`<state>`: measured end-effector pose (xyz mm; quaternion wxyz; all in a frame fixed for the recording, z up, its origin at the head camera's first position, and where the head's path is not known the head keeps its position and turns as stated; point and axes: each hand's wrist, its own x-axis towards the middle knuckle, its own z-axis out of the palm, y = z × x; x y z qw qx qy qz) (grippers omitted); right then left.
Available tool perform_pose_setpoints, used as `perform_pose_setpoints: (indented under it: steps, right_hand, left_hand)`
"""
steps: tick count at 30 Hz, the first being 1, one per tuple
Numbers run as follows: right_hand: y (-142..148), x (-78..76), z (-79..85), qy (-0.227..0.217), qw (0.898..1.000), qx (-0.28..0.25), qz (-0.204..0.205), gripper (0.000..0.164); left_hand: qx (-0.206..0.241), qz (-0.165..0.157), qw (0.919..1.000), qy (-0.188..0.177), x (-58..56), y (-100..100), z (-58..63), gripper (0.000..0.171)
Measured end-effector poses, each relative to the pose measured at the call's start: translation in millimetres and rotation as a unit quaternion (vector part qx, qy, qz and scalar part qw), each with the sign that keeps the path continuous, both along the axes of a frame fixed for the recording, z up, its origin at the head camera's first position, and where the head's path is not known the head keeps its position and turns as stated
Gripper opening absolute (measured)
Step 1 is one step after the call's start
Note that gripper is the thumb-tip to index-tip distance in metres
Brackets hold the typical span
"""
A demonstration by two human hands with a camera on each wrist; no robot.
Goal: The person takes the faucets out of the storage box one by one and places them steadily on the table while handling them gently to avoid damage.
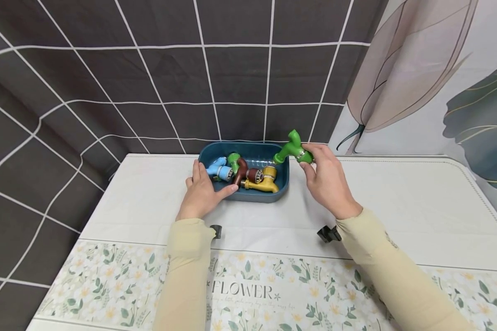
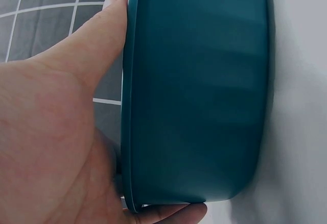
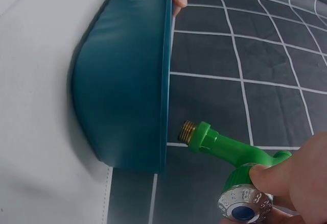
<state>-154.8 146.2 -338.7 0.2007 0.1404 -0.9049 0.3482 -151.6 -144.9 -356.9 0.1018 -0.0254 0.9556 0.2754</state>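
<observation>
My right hand [image 1: 330, 183] pinches a green tap [image 1: 290, 148] by its handle, over the right end of a dark teal basin [image 1: 257, 196]. In the right wrist view, the tap's brass threaded end points toward the basin rim, and its handle [image 3: 245, 203] has a silver cap with a dark blue centre. My left hand [image 1: 200, 195] rests at the basin's front left corner, its straight fingers along the left side and its thumb [image 2: 97, 40] on the front rim. Inside lie a light blue tap [image 1: 222, 172], a brown tap [image 1: 241, 170], a yellow tap [image 1: 266, 184] and another green tap [image 1: 234, 159], partly hidden.
The basin stands on a white table cover [image 1: 397, 197] with a printed floral band [image 1: 120, 280] nearer me. Directly behind the basin rises a dark gridded cloth [image 1: 240, 73]. A leaf-patterned curtain [image 1: 410, 82] hangs at the back right.
</observation>
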Motion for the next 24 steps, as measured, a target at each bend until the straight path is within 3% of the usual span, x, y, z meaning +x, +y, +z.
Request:
perform_pose_setpoints:
  steps: [10, 24]
  right_hand:
    - [7, 4.5, -2.0, 0.020, 1.000, -0.003, -0.005, 0.038]
    - [17, 9.7, -4.8, 0.009, 1.000, -0.014, -0.016, 0.037]
  left_hand:
    - [-0.001, -0.002, 1.0000, 0.004, -0.3, -1, -1.3, 0.120]
    - [-0.002, -0.001, 1.0000, 0.004, -0.9, -1, -1.2, 0.120]
